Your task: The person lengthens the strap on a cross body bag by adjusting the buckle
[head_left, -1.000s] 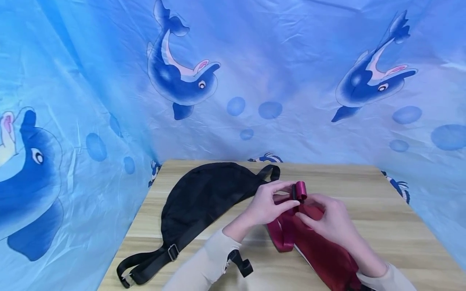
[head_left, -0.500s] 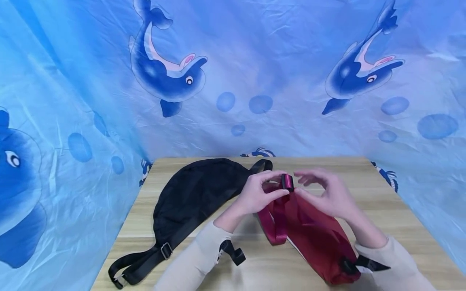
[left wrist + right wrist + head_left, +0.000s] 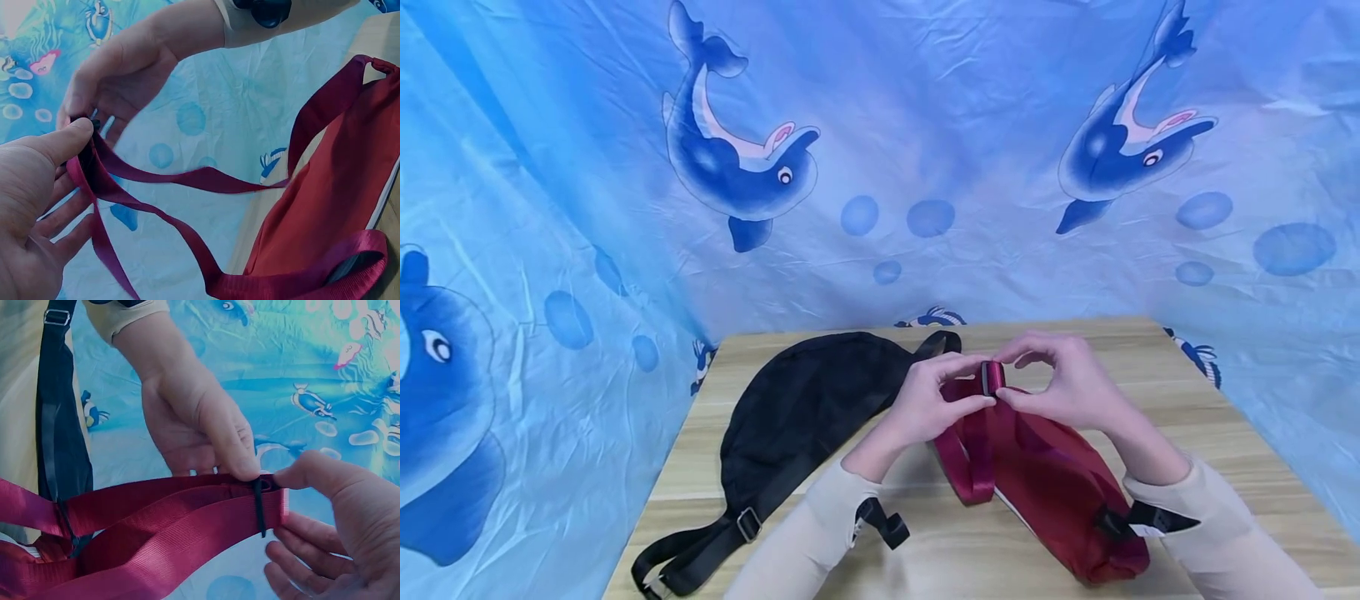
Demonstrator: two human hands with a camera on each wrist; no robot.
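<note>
In the head view my left hand [image 3: 928,402] pinches a dark strap slider [image 3: 260,509] between thumb and fingers. The slider sits on the magenta webbing strap [image 3: 169,550] of a red waist bag [image 3: 1063,500]. My right hand [image 3: 1075,387] pinches the short strap loop that sticks out of the slider's right side, thumb below and fingertips above. Both hands meet above the bag, which lies at a slant on the table. Loose strap lengths hang down from the slider in the left wrist view. The slider's middle bar is partly hidden by the strap.
A black waist bag [image 3: 820,417] lies at the left of the wooden table [image 3: 1210,500], its strap end and metal buckle [image 3: 748,525] near the front. Blue dolphin-printed sheets [image 3: 880,100] rise behind the table and at its sides.
The strap loop at the slider has become shorter and flatter. My right hand came off the strap half a second ago and has taken hold of it again. The view has shifted slightly.
</note>
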